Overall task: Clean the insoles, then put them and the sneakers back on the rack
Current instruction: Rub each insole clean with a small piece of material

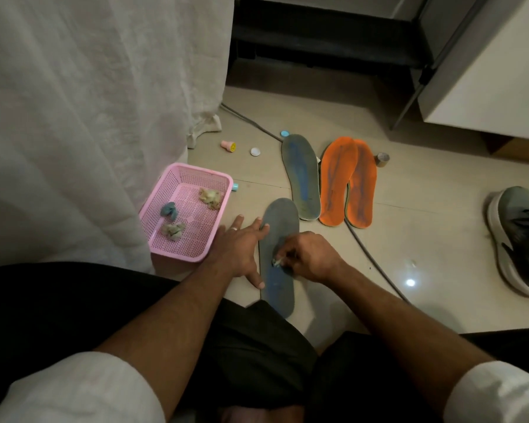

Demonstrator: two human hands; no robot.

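Grey insole (280, 254) lies flat just right of the pink basket (217, 178), left hand (242, 248) spread pinning its edge, right hand (309, 257) pinching a small wad (277, 262) on it; looks light & bendy, so prob best lifted by the rim.

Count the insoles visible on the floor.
4. One grey insole lies under both hands; a second grey one lies beyond it; two orange insoles, overlapping, lie to its right. Others may be out of frame.
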